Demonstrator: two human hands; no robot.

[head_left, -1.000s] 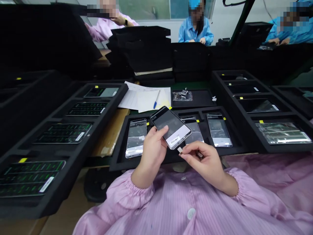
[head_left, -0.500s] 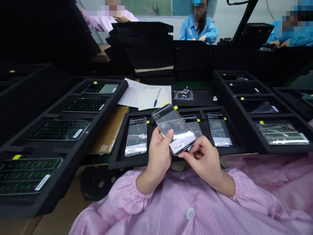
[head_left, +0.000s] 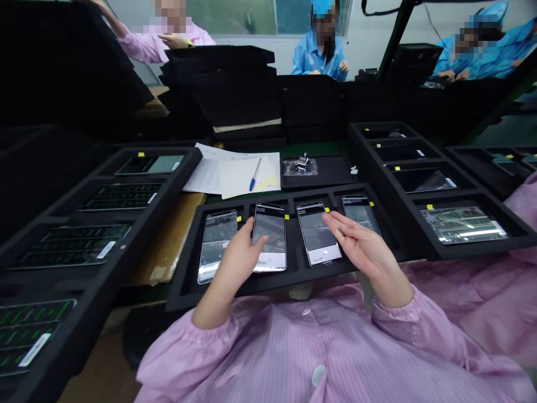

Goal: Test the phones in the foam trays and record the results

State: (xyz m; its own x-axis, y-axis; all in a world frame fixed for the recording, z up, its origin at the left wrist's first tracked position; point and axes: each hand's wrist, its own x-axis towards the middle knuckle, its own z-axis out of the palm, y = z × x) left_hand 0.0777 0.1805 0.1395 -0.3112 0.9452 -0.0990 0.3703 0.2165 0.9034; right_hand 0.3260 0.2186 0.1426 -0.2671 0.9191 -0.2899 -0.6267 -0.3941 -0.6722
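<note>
The green table (head_left: 300, 149) carries black trays, with stacked black trays (head_left: 235, 89) behind, and people in pink (head_left: 142, 46) and blue (head_left: 321, 56) beyond them. White papers (head_left: 235, 168) with a blue pen (head_left: 255, 174) on top lie beside a small tray (head_left: 331, 174) bearing a clear bag (head_left: 293, 167) and a metal piece (head_left: 302, 162). Longer trays of phones flank both sides. In the front tray (head_left: 306, 273), 4 phones lie face up in a row, each near a yellow tab. The left hand (head_left: 238, 252) has thumb and fingers parted at the left edge of the 2nd phone (head_left: 271, 238), partly over it; contact is unclear. The right hand (head_left: 363, 243) stretches its fingers, palm partly upturned, over the right side of the 3rd phone (head_left: 318, 232) and the near end of the 4th phone (head_left: 356, 210); whether they grip something small cannot be told.
</note>
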